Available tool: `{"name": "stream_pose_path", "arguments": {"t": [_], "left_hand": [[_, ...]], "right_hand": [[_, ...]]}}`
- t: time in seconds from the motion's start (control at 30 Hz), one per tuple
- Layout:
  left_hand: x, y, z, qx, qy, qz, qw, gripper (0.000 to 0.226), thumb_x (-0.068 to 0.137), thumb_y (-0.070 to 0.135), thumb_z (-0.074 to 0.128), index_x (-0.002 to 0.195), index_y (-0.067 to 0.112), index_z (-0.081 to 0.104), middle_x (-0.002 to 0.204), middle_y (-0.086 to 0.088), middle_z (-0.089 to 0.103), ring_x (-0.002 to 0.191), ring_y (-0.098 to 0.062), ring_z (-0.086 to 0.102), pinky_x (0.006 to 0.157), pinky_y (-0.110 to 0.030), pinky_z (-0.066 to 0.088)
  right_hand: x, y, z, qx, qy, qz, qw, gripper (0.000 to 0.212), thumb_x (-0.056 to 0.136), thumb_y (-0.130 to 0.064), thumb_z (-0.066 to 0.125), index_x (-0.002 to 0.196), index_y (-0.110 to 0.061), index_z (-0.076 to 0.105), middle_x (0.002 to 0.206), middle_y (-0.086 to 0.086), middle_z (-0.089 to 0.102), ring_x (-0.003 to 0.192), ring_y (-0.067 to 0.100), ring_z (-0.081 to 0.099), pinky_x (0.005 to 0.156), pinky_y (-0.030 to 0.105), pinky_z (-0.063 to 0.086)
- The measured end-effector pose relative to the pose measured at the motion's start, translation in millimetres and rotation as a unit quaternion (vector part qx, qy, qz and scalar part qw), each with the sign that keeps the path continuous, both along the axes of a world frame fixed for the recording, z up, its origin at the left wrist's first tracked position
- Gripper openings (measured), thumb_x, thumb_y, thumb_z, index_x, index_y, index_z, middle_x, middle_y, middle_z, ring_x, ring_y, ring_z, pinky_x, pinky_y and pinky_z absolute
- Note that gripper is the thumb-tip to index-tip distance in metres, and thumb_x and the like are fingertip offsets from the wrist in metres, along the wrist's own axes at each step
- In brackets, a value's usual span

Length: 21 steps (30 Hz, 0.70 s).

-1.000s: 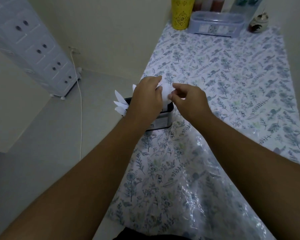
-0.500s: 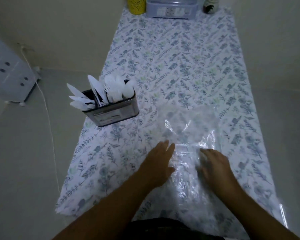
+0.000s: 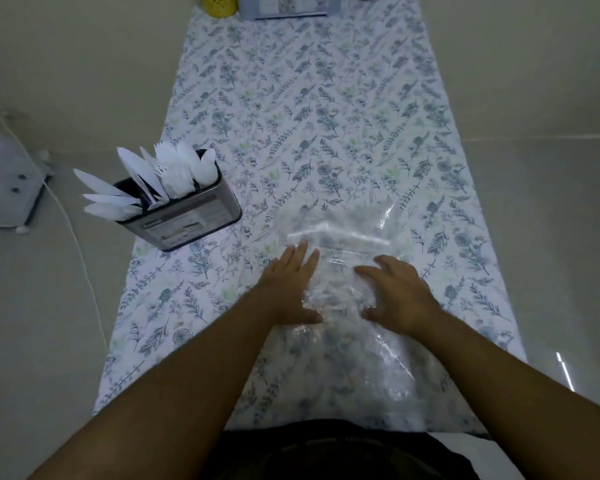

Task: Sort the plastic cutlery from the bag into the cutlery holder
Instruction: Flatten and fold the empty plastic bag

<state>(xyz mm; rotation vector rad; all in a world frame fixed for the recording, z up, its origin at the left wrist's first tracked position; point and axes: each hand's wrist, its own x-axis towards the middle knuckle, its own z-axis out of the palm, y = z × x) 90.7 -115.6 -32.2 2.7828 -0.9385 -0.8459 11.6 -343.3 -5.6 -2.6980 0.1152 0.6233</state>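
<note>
Bag (image 3: pixel 340 233) flat under both hands (image 3: pixel 347 289)

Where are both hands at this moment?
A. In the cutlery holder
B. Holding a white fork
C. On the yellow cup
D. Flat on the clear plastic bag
D: the left hand and the right hand press on the clear plastic bag, away from the cutlery holder.

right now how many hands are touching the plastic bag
2. The left hand lies flat on the left part of the plastic bag; the right hand rests on its right part, fingers spread.
</note>
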Motion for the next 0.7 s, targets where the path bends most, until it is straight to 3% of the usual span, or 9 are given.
{"name": "stream_pose_path", "arguments": {"t": [0.1,0.17,0.2,0.27,0.33,0.4,0.53,0.63,0.7], "left_hand": [[-3.2,-5.7,3.8,-0.013,0.016,0.033,0.999,0.126,0.072,0.065,0.073,0.157,0.023,-0.010,0.163,-0.006,-0.024,0.150,-0.030,-0.020,0.118,-0.051,-0.006],[-17.8,-9.2,11.2,-0.100,-0.029,0.120,0.987,0.103,0.076,0.055,0.069,0.157,0.023,0.014,0.164,-0.010,0.010,0.151,-0.032,0.008,0.118,-0.051,0.014],[-25.3,-8.5,14.4,-0.148,-0.065,0.191,0.968,0.089,0.078,0.049,0.068,0.153,0.023,0.027,0.154,-0.011,0.032,0.142,-0.030,0.028,0.112,-0.048,0.030],[-38.4,-5.9,25.7,-0.212,-0.077,0.363,0.904,0.070,0.081,0.033,0.065,0.145,0.020,0.038,0.125,-0.006,0.052,0.112,-0.020,0.050,0.090,-0.034,0.047],[-44.0,-5.3,32.2,-0.254,0.067,0.517,0.815,0.064,0.087,0.024,0.061,0.144,0.017,0.034,0.104,-0.002,0.058,0.084,-0.012,0.058,0.068,-0.026,0.048],[-41.7,-6.2,29.7,-0.301,0.213,0.590,0.718,0.057,0.092,0.022,0.058,0.142,0.019,0.030,0.089,-0.005,0.064,0.065,-0.014,0.059,0.056,-0.025,0.045],[-25.7,-2.1,24.7,-0.356,0.289,0.614,0.643,0.037,0.101,0.041,0.047,0.125,0.013,0.046,0.085,-0.016,0.075,0.069,-0.026,0.067,0.057,-0.033,0.050],[-27.1,8.4,29.1,-0.392,0.350,0.635,0.566,0.060,0.101,0.060,0.026,0.099,0.009,0.056,0.095,-0.022,0.075,0.088,-0.034,0.071,0.067,-0.036,0.053],[-27.6,20.3,26.2,-0.420,0.383,0.608,0.554,0.073,0.097,0.069,0.022,0.087,0.007,0.059,0.099,-0.026,0.073,0.085,-0.034,0.069,0.065,-0.034,0.050]], "right_hand": [[2.2,0.1,1.4,0.026,0.008,-0.036,0.999,0.083,0.078,-0.042,0.082,0.150,-0.038,0.042,0.159,0.003,0.030,0.145,0.028,0.027,0.115,0.042,0.033],[-4.0,0.8,3.9,0.058,-0.030,-0.114,0.991,0.070,0.083,-0.035,0.078,0.146,-0.033,0.049,0.149,0.005,0.043,0.137,0.028,0.037,0.107,0.039,0.039],[-8.9,-1.0,5.2,0.083,-0.053,-0.178,0.979,0.064,0.085,-0.032,0.075,0.145,-0.032,0.052,0.140,0.007,0.051,0.129,0.028,0.045,0.100,0.039,0.043],[-18.4,-7.5,7.8,0.166,-0.046,-0.314,0.934,0.062,0.089,-0.028,0.070,0.147,-0.028,0.047,0.121,0.007,0.062,0.101,0.024,0.062,0.080,0.034,0.052],[-22.7,-11.6,9.7,0.281,0.038,-0.439,0.853,0.063,0.093,-0.025,0.067,0.149,-0.026,0.038,0.106,0.008,0.067,0.074,0.021,0.062,0.061,0.029,0.047],[-22.2,-15.2,10.3,0.352,0.090,-0.494,0.790,0.056,0.094,-0.020,0.065,0.143,-0.022,0.037,0.088,0.012,0.068,0.062,0.022,0.055,0.053,0.028,0.040],[-21.3,-25.1,15.1,0.419,0.119,-0.510,0.742,0.030,0.103,-0.032,0.053,0.118,-0.007,0.056,0.081,0.012,0.066,0.059,0.020,0.053,0.056,0.027,0.036],[-26.7,-33.3,18.6,0.482,0.126,-0.559,0.663,0.048,0.104,-0.055,0.036,0.102,-0.012,0.056,0.091,0.011,0.070,0.082,0.026,0.067,0.069,0.034,0.046],[-32.2,-42.4,13.9,0.497,0.103,-0.583,0.635,0.059,0.101,-0.065,0.033,0.093,-0.013,0.058,0.095,0.012,0.071,0.092,0.028,0.070,0.077,0.040,0.052]]}}
